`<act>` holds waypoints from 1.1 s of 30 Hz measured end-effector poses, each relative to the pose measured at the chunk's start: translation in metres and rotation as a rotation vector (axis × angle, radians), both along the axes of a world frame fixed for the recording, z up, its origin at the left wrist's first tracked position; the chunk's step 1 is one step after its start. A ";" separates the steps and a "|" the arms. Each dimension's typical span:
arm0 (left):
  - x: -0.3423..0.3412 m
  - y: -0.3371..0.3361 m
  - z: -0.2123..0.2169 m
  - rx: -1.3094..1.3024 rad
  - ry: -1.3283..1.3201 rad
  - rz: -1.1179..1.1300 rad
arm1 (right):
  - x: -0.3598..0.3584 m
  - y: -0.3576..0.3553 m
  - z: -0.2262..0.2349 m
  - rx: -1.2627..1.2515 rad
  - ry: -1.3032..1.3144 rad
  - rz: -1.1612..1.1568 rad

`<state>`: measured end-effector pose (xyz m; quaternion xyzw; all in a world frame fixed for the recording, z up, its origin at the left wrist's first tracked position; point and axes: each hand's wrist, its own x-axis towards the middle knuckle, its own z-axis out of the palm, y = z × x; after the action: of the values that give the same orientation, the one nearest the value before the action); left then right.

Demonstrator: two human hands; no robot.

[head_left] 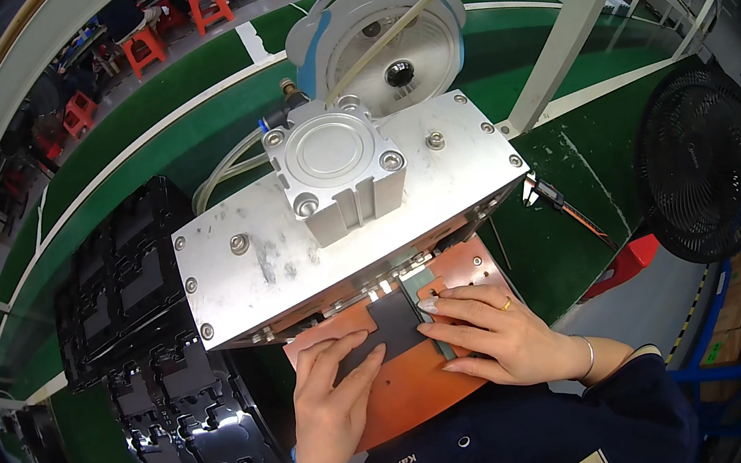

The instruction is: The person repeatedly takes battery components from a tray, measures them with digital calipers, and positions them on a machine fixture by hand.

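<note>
Factory bench, green surface (567, 253); black fan (703, 163) at right. Black trays (132, 288) stacked at left, moulded pockets, contents unclear. Metal press (340, 207) overhangs orange plate (426, 382). Dark flat panel (393, 321) on plate at press mouth. Left hand (336, 402), right hand (485, 333): fingers flat, pressing panel, gripping nothing

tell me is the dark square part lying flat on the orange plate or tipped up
Flat. The dark square part lies level on the orange plate, with both hands' fingers pressing on it.
</note>
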<state>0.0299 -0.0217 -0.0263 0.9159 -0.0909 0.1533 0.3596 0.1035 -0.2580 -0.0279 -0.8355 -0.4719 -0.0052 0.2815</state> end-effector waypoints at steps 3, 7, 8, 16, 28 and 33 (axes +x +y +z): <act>0.003 0.001 -0.001 0.011 -0.004 0.007 | 0.000 0.001 0.002 -0.022 -0.001 -0.015; 0.004 0.002 -0.002 0.013 0.001 0.008 | 0.000 0.003 0.004 -0.032 0.003 -0.012; 0.005 0.002 -0.002 0.013 0.002 0.009 | 0.000 0.003 0.003 -0.030 0.005 -0.012; 0.007 0.002 0.001 0.023 0.004 0.016 | -0.001 0.004 0.005 -0.031 0.011 -0.009; 0.007 0.005 0.003 -0.055 0.051 -0.016 | -0.001 -0.003 0.001 0.181 0.050 -0.168; 0.006 0.005 -0.001 0.019 0.000 -0.004 | 0.004 -0.001 0.008 0.209 -0.014 -0.191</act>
<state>0.0358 -0.0164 -0.0277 0.9191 -0.0942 0.1518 0.3511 0.1080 -0.2589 -0.0203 -0.8426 -0.3891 -0.0869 0.3620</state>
